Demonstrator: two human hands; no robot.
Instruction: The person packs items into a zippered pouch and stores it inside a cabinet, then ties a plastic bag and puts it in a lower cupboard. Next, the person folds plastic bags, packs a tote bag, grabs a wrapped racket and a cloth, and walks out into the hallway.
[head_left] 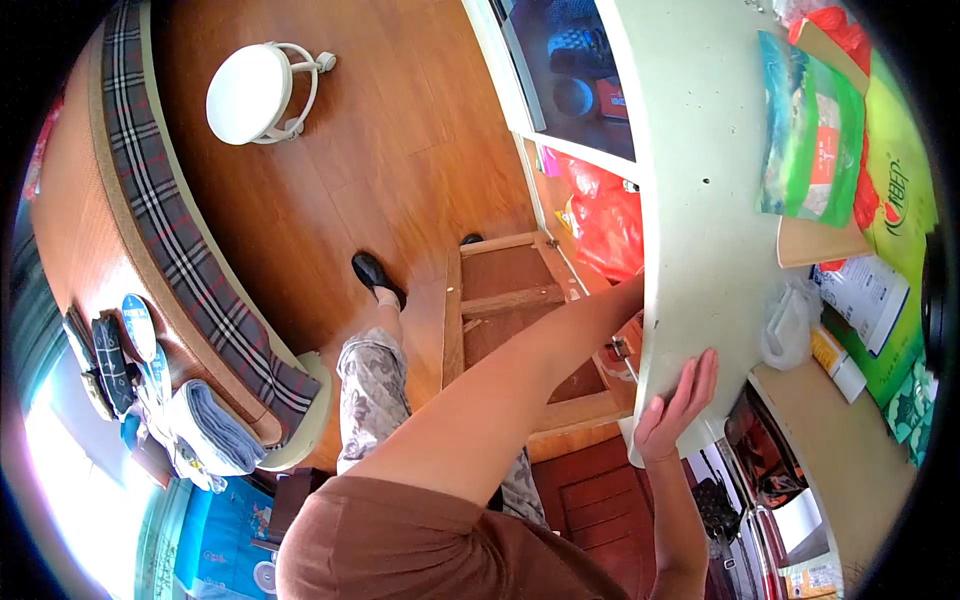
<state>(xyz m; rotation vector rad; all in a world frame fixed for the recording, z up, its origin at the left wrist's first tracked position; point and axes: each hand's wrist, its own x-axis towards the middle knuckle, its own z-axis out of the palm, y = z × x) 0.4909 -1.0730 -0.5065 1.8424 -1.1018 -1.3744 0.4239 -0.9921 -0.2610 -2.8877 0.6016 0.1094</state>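
Note:
My left forearm (560, 345) reaches across to the right, past an open wooden cabinet door (505, 297). Beyond the wrist, the pale top's edge hides my left hand, so what it touches cannot be seen. Close above that arm, a red plastic bag (605, 225) shows inside the cabinet. My right hand (680, 405) rests on the edge of the pale green-white cabinet top (690, 270), fingers stretched out, holding nothing. A metal hinge (620, 347) shows beside the door.
On the cabinet top lie a green and blue packet (812, 130), a clear plastic bag (788, 325) and a white and orange tube (838, 362). A white wheeled stool (248, 95) stands on the wooden floor (400, 130). A plaid-edged bench or bed (165, 215) lines the left, with a folded towel (215, 425).

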